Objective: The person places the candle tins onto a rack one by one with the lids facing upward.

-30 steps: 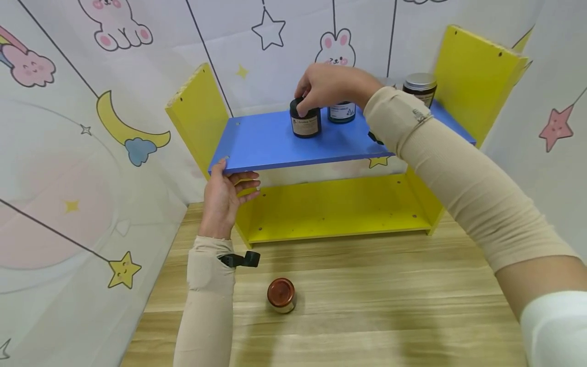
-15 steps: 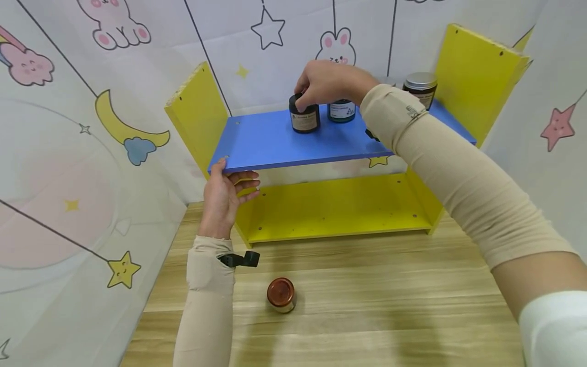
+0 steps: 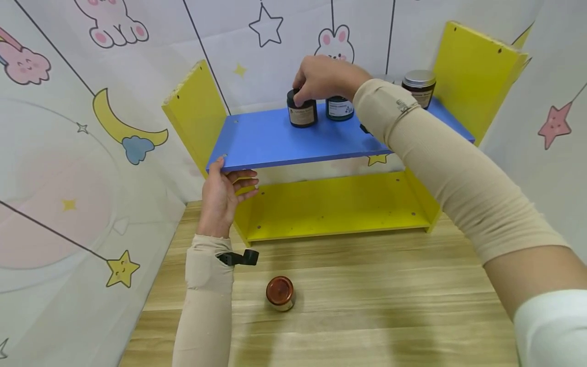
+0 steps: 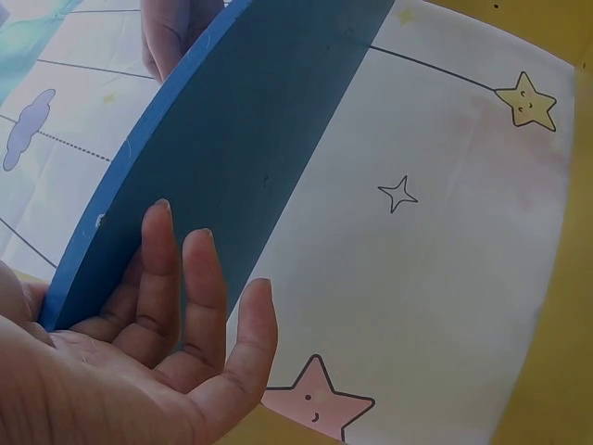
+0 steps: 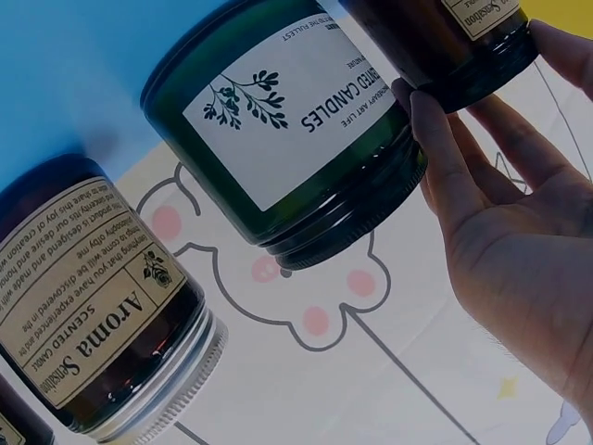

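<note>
My right hand (image 3: pixel 323 76) grips the black lid of a dark scented candle jar (image 3: pixel 302 116) with a beige label, upright on the blue shelf board (image 3: pixel 261 137). In the right wrist view, the fingers and thumb close round the lid of that candle jar (image 5: pixel 454 56). Right beside it stands a green candle jar (image 5: pixel 278 130) with a white label. My left hand (image 3: pixel 220 196) holds the board's front left corner, thumb on top and fingers beneath. Seen from below in the left wrist view, the fingers of that hand (image 4: pixel 176 334) curl loosely under the board.
Farther right on the board, a brown candle jar (image 3: pixel 419 89) with a silver lid stands near the yellow side panel (image 3: pixel 472 76); another is mostly behind the right wrist. A yellow lower shelf (image 3: pixel 325 206) lies below. On the wooden table (image 3: pixel 367 300) rests a reddish-brown jar (image 3: pixel 280 292).
My right hand has moved the dark candle jar a little toward the back of the blue board. The left hand keeps its place on the corner.
</note>
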A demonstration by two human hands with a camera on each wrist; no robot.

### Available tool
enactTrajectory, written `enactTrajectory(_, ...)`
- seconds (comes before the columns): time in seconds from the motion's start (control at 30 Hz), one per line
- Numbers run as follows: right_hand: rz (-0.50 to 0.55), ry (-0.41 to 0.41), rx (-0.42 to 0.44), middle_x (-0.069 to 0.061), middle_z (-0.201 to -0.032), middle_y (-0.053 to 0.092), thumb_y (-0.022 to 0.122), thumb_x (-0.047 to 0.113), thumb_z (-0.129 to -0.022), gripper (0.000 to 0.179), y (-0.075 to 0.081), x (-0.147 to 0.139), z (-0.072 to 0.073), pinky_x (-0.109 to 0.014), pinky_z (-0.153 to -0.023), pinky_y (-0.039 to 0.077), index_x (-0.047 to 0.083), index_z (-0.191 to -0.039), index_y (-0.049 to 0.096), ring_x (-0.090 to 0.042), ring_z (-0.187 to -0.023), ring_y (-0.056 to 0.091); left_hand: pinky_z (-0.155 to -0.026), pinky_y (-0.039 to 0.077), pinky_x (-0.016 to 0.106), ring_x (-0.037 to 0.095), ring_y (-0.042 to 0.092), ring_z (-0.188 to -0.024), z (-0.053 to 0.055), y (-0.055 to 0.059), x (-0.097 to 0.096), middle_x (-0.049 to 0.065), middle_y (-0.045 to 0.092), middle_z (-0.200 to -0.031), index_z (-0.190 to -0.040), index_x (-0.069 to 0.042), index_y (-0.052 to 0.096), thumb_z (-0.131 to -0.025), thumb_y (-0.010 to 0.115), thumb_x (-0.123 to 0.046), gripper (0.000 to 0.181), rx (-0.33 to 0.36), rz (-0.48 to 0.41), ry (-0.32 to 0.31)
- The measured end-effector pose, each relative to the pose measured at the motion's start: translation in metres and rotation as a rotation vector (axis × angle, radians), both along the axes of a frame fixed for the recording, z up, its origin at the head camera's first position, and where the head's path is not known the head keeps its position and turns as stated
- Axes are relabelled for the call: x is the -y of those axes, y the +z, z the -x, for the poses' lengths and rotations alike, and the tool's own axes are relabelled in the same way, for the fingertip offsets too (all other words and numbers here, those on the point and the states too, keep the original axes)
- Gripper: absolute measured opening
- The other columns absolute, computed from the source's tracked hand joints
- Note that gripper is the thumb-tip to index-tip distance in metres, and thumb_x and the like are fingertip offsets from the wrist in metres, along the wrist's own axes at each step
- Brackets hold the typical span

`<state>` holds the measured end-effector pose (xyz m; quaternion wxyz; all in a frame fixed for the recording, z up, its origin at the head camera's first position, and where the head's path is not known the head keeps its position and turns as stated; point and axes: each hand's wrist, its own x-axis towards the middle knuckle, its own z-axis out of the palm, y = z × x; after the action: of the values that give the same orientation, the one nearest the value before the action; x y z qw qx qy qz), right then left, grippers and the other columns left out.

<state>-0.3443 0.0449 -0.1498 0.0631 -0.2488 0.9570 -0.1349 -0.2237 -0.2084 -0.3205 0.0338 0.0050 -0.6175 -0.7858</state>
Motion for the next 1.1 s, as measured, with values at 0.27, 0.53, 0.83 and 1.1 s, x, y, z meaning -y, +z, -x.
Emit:
enactTrajectory(0.27, -0.014, -0.013, 0.011, -0.01, -0.149, 0.055, 0.058, 0.032, -0.1, 0.052, 0.001, 0.001, 0.002, -0.045, -0.113, 0.04, 0.012, -0.148, 0.053, -0.027, -0.131, 0.054, -0.09, 0.053, 0.049, 0.024, 0.066, -0.085, -0.002, 0.0, -0.001, 0.005, 0.072, -0.09, -0.154, -0.015, 0.033, -0.109, 0.028, -0.047, 0.055, 0.001, 0.004, -0.002)
enactTrajectory(0.53, -0.018, -0.001, -0.006, -0.01, -0.151, 0.052, 0.059, 0.037, -0.101, 0.058, 0.003, -0.005, -0.002, -0.046, -0.114, 0.039, 0.012, -0.152, 0.047, -0.028, -0.133, 0.052, -0.089, 0.054, 0.047, 0.024, 0.066, -0.084, -0.002, 0.001, -0.003, 0.005, 0.072, -0.089, -0.153, -0.014, 0.033, -0.11, 0.028, -0.047, 0.054, -0.002, 0.0, -0.009)
enactTrajectory(0.83, 0.188, -0.009, -0.133, -0.008, -0.152, 0.051, 0.058, 0.042, -0.101, 0.059, -0.002, -0.016, -0.027, -0.039, -0.113, 0.042, 0.012, -0.151, 0.049, -0.023, -0.138, 0.05, -0.088, 0.054, 0.046, 0.024, 0.066, -0.085, -0.002, 0.001, 0.0, 0.005, 0.072, -0.089, -0.156, -0.015, 0.029, -0.109, 0.029, -0.047, 0.056, 0.009, -0.001, -0.003)
enactTrajectory(1.1, 0.377, 0.09, -0.25, -0.008, -0.137, 0.061, 0.064, 0.043, -0.098, 0.054, -0.025, -0.025, -0.075, -0.036, -0.108, 0.046, 0.008, -0.138, 0.06, -0.019, -0.126, 0.058, -0.09, 0.054, 0.048, 0.024, 0.066, -0.084, -0.002, 0.0, 0.002, 0.003, 0.072, -0.088, -0.152, -0.014, 0.034, -0.11, 0.028, -0.047, 0.054, 0.007, -0.002, -0.002)
